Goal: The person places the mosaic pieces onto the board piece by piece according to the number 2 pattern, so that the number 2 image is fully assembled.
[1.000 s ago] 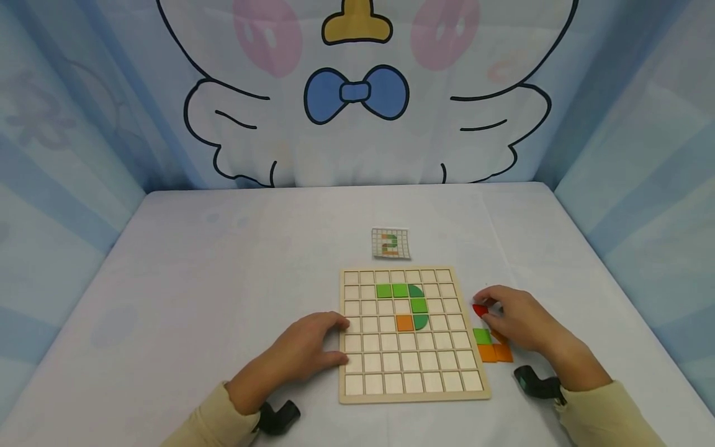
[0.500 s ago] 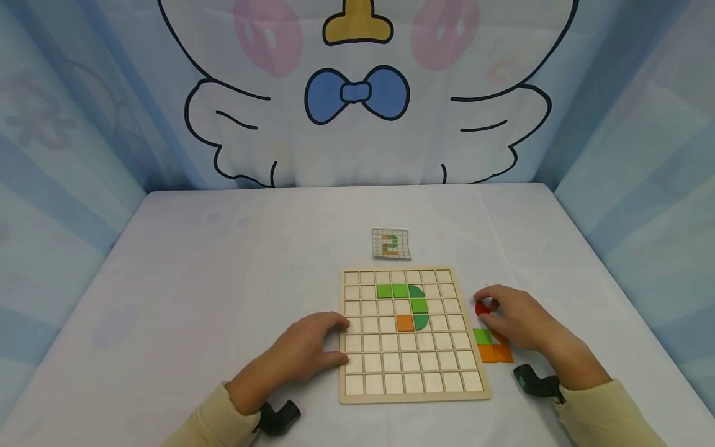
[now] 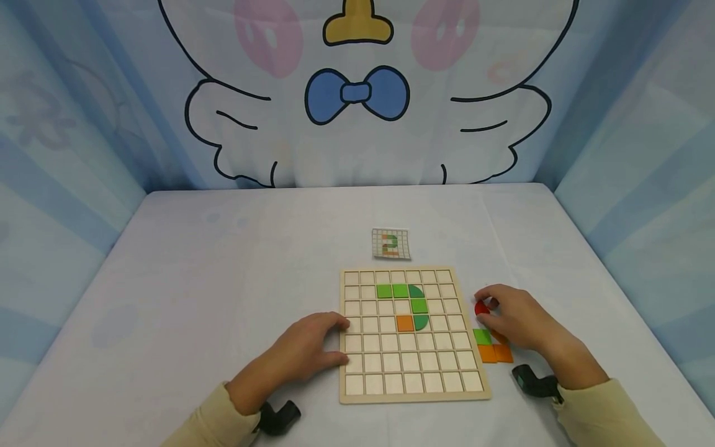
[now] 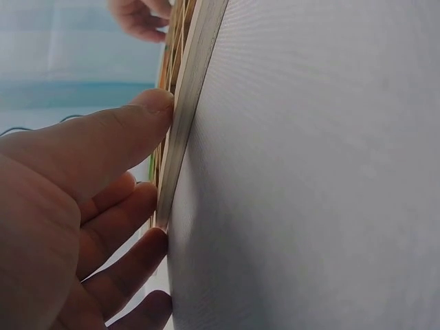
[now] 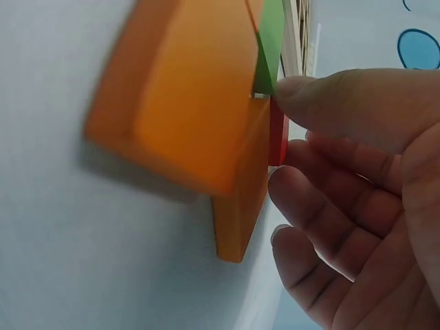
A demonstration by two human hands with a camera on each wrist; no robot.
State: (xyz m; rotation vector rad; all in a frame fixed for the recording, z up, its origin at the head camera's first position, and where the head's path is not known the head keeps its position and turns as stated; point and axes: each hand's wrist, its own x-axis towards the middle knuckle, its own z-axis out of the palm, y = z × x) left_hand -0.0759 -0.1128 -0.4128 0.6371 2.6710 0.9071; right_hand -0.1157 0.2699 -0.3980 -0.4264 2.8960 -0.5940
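Note:
In the head view my left hand [image 3: 301, 347] touches the left edge of a wooden grid board [image 3: 413, 397] with its thumb and fingertips, the fingers fairly straight. Set in the board are light green squares [image 3: 400, 290], dark green rounded-corner pieces [image 3: 421, 322] and an orange square [image 3: 404, 323]. Right of the board, my right hand [image 3: 522, 320] pinches a small red piece [image 3: 481, 308] with a curved edge between thumb and fingers. The right wrist view shows the thumb against the red piece [image 5: 278, 134]; its far side is hidden.
By the board's right edge lie a green square [image 3: 482, 336] and several orange pieces [image 3: 494, 354], one partly under the right hand. A small pattern card [image 3: 391, 243] sits beyond the board on the white tabletop [image 3: 234, 261]. Patterned curtains [image 3: 357, 149] surround the table.
The red piece has turned between the right fingers and shows a rounder side than a second ago. The right hand has barely moved; the left hand and board stay put.

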